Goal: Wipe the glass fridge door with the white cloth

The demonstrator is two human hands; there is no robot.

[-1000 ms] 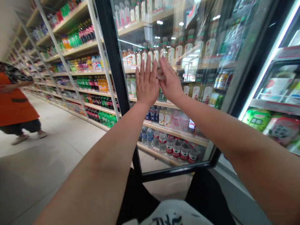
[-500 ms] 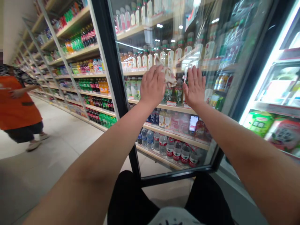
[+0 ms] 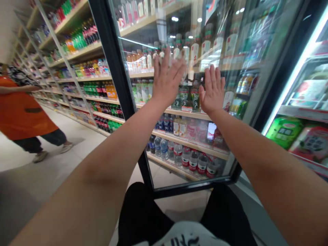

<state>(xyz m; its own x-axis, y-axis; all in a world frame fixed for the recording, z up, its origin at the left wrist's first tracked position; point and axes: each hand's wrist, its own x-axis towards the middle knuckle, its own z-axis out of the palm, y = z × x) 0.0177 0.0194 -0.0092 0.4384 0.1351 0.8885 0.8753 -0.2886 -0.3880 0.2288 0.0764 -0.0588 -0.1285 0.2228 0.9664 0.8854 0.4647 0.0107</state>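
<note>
My left hand (image 3: 166,78) lies against the glass door (image 3: 189,130) with its fingers spread over a pale cloth. Only a blurred bit of the cloth (image 3: 182,62) shows past the fingers; the rest is hidden by the hand. To its right, my right hand (image 3: 212,90) rests palm-flat on the same pane, fingers up and holding nothing. Bottles on shelves and light reflections appear in the glass around both hands. The door's dark frame (image 3: 129,92) stands left of my left hand.
Drink shelves (image 3: 102,77) run along the left. Beyond the door's right edge is a lit cooler with green packs (image 3: 283,131). A person in an orange apron (image 3: 24,106) is on the pale floor (image 3: 79,150) at left. My knees are below the door.
My left hand has shifted slightly left and up, its fingers now spread, with less cloth showing. My right hand stays nearly in place. The person in orange has taken a step.
</note>
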